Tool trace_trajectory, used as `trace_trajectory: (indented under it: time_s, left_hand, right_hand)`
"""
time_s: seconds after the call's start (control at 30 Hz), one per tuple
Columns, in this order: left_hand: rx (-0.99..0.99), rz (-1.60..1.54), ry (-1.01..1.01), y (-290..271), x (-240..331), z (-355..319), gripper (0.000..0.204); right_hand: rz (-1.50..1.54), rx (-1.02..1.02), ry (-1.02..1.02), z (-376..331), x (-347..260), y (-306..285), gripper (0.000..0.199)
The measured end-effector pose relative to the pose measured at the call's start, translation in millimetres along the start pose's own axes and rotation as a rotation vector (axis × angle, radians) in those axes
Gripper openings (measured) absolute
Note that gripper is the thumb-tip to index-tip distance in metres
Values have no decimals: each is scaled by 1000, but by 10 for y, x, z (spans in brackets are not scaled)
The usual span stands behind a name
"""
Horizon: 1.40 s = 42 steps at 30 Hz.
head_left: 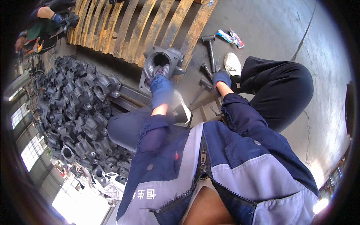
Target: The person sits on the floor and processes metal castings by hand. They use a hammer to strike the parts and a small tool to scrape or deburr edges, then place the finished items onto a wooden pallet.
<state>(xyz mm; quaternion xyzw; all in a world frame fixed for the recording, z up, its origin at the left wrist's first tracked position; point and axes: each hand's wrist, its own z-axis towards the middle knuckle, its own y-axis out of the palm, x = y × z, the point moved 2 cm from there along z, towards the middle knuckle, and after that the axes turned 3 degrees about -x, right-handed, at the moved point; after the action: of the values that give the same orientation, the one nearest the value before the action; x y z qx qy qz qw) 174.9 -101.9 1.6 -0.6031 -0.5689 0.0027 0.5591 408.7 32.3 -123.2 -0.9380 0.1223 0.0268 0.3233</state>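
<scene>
My left hand (pixel 160 84), in a blue work glove with dark fingertips, is closed on a dark grey cast-metal pipe fitting (pixel 173 58). The casting has a round bore and flanges with bolt holes, and its bore faces up toward me. My right hand (pixel 222 78), in a blue glove, is wrapped round the lower end of a hammer (pixel 211 50), whose head points away from me. Beside that hand lie a second hammer (pixel 203 83) and a short dark metal tool (pixel 206 69), partly hidden, on the floor.
A large heap of similar castings (pixel 75 101) rises at my left. A slatted wooden pallet (pixel 131 28) lies ahead. Small colourful packets (pixel 230 37) rest on the concrete floor near my white shoe (pixel 232 63). Another person's gloved hand (pixel 60 18) shows at the far left.
</scene>
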Motion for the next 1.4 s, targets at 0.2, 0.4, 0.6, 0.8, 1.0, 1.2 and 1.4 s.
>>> trace_trajectory:
  time_s: [0.2, 0.4, 0.6, 0.8, 1.0, 1.2, 1.4]
  left_hand:
    - [-112, -168, -197, -311, 105, 209, 46]
    - [-106, -725, -699, -212, -431, 212, 35]
    - [-144, -1364, -727, -154, -649, 246, 27]
    - [-198, -574, -488, -27, -1023, 416, 25]
    - [-245, -359, -535, -109, -468, 480, 24]
    - [-138, -308, -514, -37, -459, 499, 28]
    - [-95, -254, -476, 59, -369, 471, 31]
  right_hand:
    - [-129, 106, -194, -94, -318, -207, 32]
    - [-246, 222, -148, 160, -574, -141, 40]
    - [-319, 61, -123, 824, -818, -156, 35]
    - [58, 86, -189, 946, -612, -53, 33]
    - [892, -152, 26, -4, -564, -379, 44]
    - [938, -723, -357, -1710, -1226, -1332, 50]
    - [619, -368, -516, -1880, -1280, -903, 45]
